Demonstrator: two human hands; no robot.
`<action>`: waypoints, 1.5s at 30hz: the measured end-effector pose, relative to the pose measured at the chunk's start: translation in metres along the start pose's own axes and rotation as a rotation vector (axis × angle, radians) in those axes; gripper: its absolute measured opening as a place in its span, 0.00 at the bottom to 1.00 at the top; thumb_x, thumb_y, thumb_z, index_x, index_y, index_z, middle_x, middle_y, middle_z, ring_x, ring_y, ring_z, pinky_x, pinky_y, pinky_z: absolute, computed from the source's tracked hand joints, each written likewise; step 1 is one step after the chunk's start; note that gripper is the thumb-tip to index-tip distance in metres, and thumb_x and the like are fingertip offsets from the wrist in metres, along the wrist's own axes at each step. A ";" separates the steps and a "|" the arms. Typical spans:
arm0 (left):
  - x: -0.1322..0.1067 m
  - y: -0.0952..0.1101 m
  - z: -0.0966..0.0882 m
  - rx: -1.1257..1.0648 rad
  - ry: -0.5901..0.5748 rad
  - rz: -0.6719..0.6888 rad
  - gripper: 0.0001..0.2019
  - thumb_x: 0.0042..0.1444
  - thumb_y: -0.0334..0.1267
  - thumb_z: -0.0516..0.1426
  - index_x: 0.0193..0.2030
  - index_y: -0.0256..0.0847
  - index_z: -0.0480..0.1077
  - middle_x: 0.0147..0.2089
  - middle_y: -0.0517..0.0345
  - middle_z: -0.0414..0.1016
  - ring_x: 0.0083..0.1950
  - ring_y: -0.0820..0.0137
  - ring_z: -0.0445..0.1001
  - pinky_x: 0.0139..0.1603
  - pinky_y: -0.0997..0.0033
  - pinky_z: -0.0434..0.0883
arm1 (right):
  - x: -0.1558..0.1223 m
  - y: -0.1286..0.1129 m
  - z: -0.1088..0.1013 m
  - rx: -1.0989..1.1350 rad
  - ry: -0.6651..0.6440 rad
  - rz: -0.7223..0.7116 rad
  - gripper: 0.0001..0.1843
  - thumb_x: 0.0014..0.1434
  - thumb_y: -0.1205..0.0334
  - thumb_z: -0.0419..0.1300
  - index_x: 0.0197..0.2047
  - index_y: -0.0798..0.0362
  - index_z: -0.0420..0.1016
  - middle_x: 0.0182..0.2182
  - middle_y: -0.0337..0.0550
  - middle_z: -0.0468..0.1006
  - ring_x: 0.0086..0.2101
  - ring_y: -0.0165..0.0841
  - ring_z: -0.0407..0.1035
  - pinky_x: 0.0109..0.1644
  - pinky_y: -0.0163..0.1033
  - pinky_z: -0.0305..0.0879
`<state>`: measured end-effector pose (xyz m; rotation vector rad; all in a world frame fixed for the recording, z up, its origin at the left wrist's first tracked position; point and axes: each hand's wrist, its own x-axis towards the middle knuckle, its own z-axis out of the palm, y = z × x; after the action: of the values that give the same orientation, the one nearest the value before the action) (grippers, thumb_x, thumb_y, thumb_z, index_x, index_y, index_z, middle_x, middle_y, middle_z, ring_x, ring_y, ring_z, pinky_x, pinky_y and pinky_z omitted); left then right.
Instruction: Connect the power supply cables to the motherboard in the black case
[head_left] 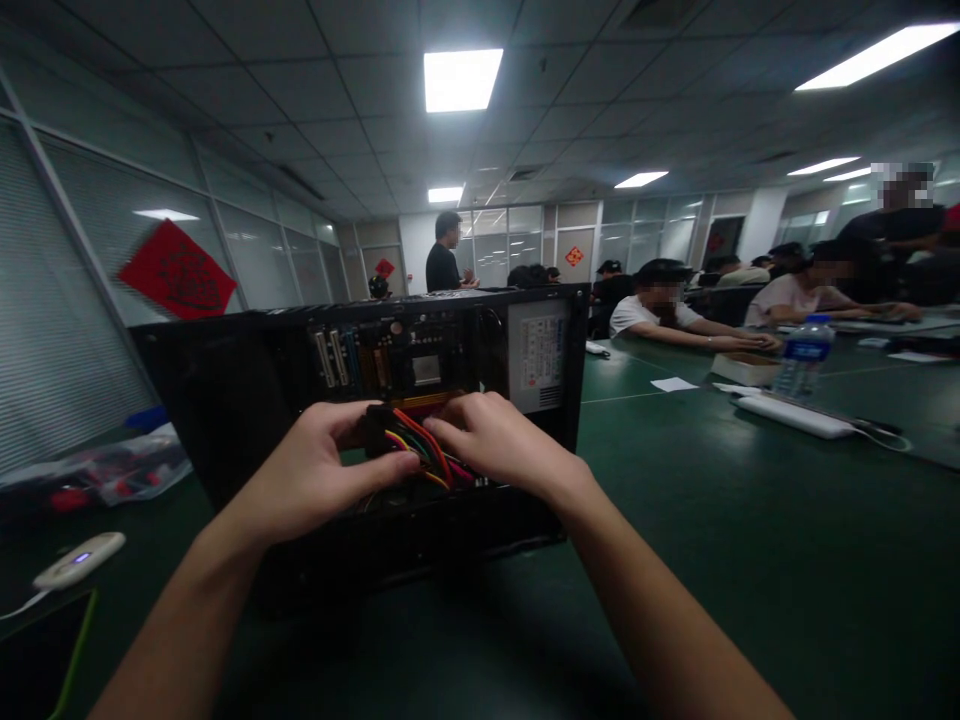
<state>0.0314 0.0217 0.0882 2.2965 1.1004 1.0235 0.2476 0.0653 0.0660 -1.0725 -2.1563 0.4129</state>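
Note:
A black computer case (360, 550) with its side off stands on the green table in front of me. Inside it, a motherboard (427, 370) shows its slots, and a power supply (541, 355) with a white label fills the upper right corner. My left hand (337, 460) pinches the black connector end (381, 430) of a bundle of coloured cables (427, 455). Those wires, red, yellow and others, run to my right hand (499, 445), whose curled fingers grip them lower right of the connector. Its fingertips are partly hidden behind the hand.
On the green table (712, 530) lie a white power strip (795, 415), a water bottle (804, 360) and a small box (746, 368) at right. At left are a plastic bag (105, 470), a white device (81, 560) and a green-edged phone (52, 650). Several people sit beyond.

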 end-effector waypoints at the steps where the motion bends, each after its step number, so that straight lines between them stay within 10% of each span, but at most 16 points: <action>1: 0.000 0.001 0.001 -0.007 0.017 -0.011 0.17 0.55 0.49 0.67 0.46 0.39 0.80 0.42 0.54 0.84 0.41 0.64 0.81 0.44 0.68 0.79 | -0.002 -0.002 -0.003 -0.016 0.017 -0.019 0.20 0.71 0.51 0.56 0.43 0.56 0.84 0.38 0.50 0.85 0.36 0.35 0.75 0.37 0.37 0.58; 10: 0.002 0.010 0.011 0.045 0.112 -0.042 0.16 0.54 0.47 0.63 0.44 0.39 0.77 0.40 0.56 0.82 0.43 0.61 0.80 0.43 0.67 0.79 | -0.016 -0.021 -0.017 0.251 0.010 -0.223 0.27 0.72 0.44 0.52 0.37 0.57 0.80 0.30 0.40 0.78 0.29 0.28 0.67 0.31 0.34 0.55; 24: -0.001 0.017 0.025 -0.016 0.082 -0.011 0.25 0.57 0.44 0.61 0.60 0.43 0.67 0.53 0.52 0.79 0.50 0.61 0.80 0.47 0.69 0.80 | -0.021 -0.019 -0.026 0.429 -0.134 -0.156 0.26 0.66 0.40 0.59 0.33 0.57 0.77 0.22 0.36 0.70 0.23 0.25 0.61 0.24 0.31 0.51; 40: 0.003 0.017 0.026 0.116 0.354 -0.082 0.27 0.52 0.44 0.61 0.59 0.40 0.72 0.43 0.54 0.83 0.44 0.60 0.82 0.44 0.64 0.80 | -0.017 -0.029 -0.017 0.239 0.167 -0.206 0.22 0.69 0.55 0.58 0.25 0.56 0.73 0.19 0.36 0.69 0.23 0.25 0.60 0.28 0.34 0.49; 45: 0.006 0.014 0.018 -0.141 0.235 -0.087 0.29 0.54 0.46 0.63 0.60 0.36 0.70 0.35 0.56 0.82 0.35 0.64 0.82 0.40 0.64 0.81 | -0.015 -0.021 -0.020 0.420 0.210 -0.179 0.23 0.69 0.48 0.56 0.29 0.55 0.75 0.23 0.38 0.74 0.25 0.27 0.65 0.29 0.33 0.56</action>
<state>0.0545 0.0170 0.0878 2.0386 1.1651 1.3170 0.2563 0.0404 0.0850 -0.6513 -1.8516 0.6073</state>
